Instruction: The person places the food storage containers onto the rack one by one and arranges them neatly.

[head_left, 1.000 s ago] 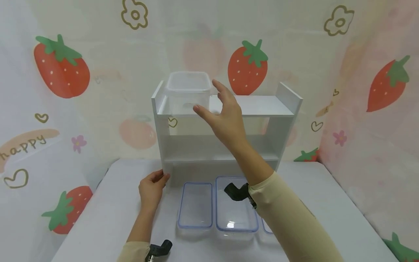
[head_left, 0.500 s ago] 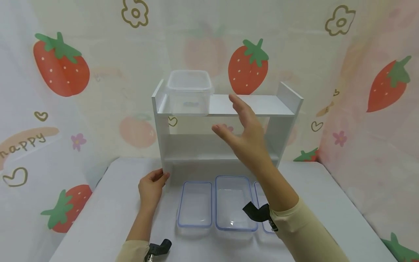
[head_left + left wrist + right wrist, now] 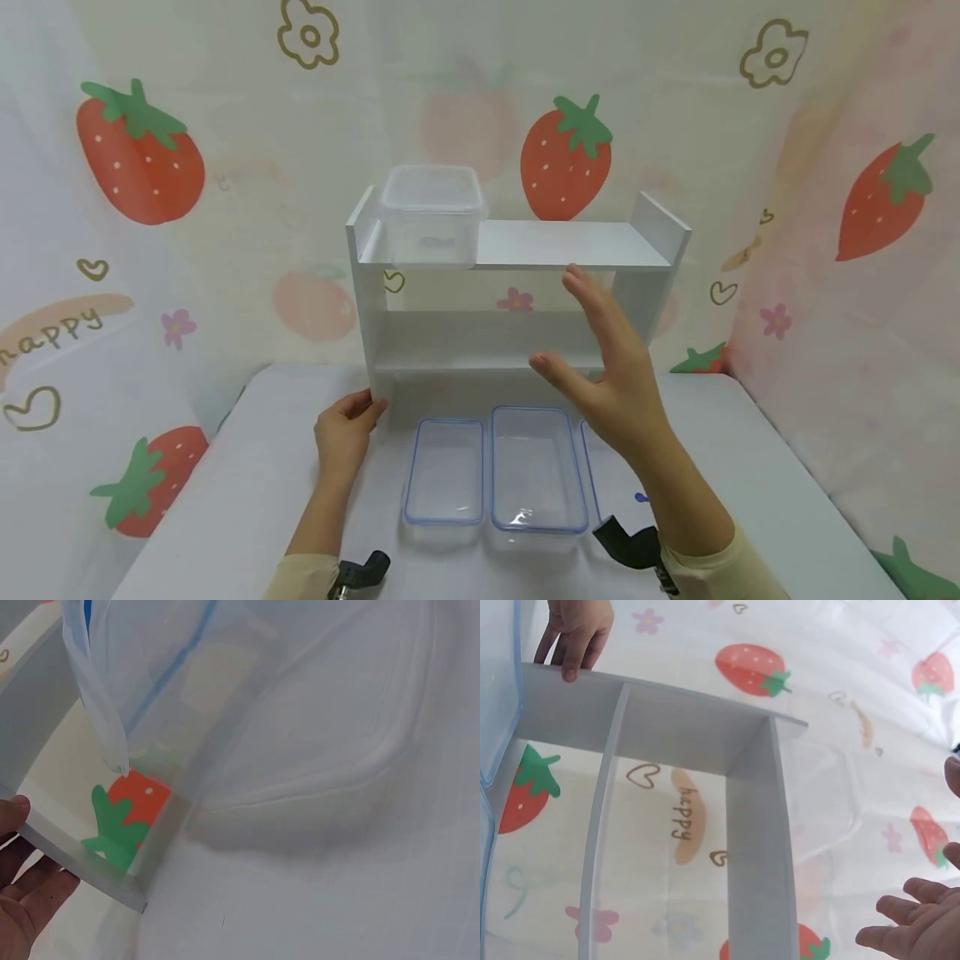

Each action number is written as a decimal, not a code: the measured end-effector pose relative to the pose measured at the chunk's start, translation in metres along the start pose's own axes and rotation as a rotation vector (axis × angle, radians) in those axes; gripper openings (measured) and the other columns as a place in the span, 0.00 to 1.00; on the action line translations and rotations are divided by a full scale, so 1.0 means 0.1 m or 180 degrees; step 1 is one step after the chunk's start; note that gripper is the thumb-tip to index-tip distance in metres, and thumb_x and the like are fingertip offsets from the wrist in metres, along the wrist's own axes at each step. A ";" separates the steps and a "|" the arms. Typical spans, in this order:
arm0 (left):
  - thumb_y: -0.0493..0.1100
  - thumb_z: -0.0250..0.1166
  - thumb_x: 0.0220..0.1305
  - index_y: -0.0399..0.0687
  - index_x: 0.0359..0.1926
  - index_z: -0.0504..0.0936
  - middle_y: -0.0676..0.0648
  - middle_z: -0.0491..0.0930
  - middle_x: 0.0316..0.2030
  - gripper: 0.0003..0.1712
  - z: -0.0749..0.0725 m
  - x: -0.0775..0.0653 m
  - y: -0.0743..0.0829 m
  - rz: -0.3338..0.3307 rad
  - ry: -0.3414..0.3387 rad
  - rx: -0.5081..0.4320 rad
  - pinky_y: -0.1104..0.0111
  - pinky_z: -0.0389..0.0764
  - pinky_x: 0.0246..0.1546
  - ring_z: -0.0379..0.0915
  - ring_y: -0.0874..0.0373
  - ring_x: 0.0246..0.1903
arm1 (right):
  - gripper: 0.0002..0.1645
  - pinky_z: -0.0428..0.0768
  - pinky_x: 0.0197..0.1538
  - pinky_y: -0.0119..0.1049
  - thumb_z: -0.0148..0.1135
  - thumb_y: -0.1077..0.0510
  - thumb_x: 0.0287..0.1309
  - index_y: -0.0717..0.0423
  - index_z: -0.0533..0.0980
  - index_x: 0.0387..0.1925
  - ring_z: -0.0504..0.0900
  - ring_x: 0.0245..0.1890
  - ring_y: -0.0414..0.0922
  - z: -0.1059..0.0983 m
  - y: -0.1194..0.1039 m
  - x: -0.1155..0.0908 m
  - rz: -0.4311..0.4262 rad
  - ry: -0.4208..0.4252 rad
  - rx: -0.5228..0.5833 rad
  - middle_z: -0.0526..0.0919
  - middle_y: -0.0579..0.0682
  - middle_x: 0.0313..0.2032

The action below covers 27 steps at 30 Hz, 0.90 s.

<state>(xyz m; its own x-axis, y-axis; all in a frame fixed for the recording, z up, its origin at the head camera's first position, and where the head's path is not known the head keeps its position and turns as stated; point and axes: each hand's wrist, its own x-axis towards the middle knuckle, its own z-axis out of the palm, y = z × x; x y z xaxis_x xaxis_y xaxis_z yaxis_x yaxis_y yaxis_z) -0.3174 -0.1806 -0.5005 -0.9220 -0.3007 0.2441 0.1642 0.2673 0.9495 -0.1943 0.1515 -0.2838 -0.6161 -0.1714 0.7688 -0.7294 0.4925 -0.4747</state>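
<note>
clear container [image 3: 431,229] | atop white shelf [image 3: 570,243] | up-left of right hand [image 3: 618,383], apart

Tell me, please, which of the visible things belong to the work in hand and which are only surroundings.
Probably part of the work:
white shelf, its side gripped by the left hand
clear container on its top board
three blue-rimmed containers

Probably only surroundings:
strawberry-print backdrop
white table
black wrist devices
</note>
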 end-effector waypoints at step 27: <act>0.44 0.72 0.66 0.37 0.54 0.85 0.37 0.87 0.49 0.20 0.01 0.00 0.01 -0.0054 -0.0018 -0.0003 0.78 0.85 0.38 0.86 0.48 0.47 | 0.47 0.62 0.74 0.26 0.77 0.73 0.44 0.71 0.68 0.68 0.65 0.75 0.47 -0.57 0.38 -1.06 -0.0112 0.0170 -0.0019 0.66 0.70 0.71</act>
<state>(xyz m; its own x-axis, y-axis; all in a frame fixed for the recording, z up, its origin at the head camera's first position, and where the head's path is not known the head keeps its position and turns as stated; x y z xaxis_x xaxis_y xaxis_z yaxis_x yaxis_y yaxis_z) -0.3174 -0.1796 -0.4999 -0.9266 -0.3000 0.2269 0.1489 0.2614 0.9537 -0.1399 0.2367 -0.3593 -0.5731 -0.1429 0.8069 -0.7485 0.4920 -0.4445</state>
